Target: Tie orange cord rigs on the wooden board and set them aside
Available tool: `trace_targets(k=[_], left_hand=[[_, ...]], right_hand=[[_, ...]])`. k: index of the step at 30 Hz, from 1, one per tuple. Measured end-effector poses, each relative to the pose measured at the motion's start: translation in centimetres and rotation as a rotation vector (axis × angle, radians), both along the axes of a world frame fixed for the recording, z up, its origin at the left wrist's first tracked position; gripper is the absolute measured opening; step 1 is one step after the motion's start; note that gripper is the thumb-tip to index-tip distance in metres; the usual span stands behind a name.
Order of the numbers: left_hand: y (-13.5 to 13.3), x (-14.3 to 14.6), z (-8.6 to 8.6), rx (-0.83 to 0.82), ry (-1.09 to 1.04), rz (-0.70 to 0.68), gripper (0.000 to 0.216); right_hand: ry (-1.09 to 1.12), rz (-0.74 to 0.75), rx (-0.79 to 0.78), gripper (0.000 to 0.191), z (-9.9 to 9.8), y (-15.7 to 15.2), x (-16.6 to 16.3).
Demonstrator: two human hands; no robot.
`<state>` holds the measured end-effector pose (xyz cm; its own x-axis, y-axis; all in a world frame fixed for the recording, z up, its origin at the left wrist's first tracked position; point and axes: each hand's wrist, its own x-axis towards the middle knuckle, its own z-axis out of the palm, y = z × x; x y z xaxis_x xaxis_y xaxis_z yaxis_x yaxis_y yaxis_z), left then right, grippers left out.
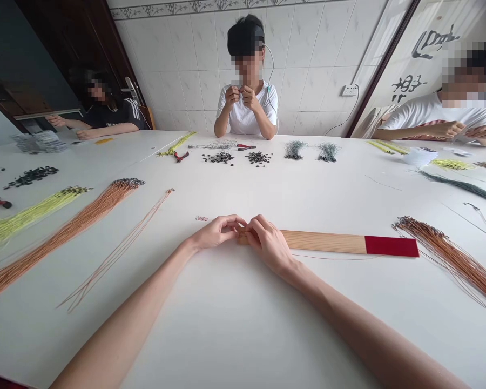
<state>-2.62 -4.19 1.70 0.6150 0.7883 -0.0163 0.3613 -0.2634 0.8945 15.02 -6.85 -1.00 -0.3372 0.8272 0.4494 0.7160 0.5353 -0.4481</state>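
My left hand (pixel 217 233) and my right hand (pixel 267 243) meet at the near end of a flat pine strip (pixel 324 241), whose far end is covered in red (pixel 391 246). Their fingertips come together over the strip's left end, and whatever lies between them is hidden. A thin reddish cord (pixel 332 257) runs along the strip's near side from under my right hand. A small pink-and-white item (pixel 201 218) lies just beyond my left hand.
Long copper-coloured cord bundles (pixel 73 232) lie on the white table (pixel 227 302) to both sides, beside a yellow-green bundle (pixel 28 221). Red-handled pliers (pixel 181 156) and black bead piles (pixel 218 158) lie farther off. Several co-workers (pixel 247 102) sit around the table.
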Motion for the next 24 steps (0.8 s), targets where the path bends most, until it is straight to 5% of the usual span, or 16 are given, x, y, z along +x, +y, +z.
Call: trace_targets(k=[24], left_hand=[[0.00, 0.04, -0.03, -0.007, -0.009, 0.004, 0.023]], right_hand=[[0.008, -0.011, -0.019, 0.015, 0.00, 0.06, -0.13]])
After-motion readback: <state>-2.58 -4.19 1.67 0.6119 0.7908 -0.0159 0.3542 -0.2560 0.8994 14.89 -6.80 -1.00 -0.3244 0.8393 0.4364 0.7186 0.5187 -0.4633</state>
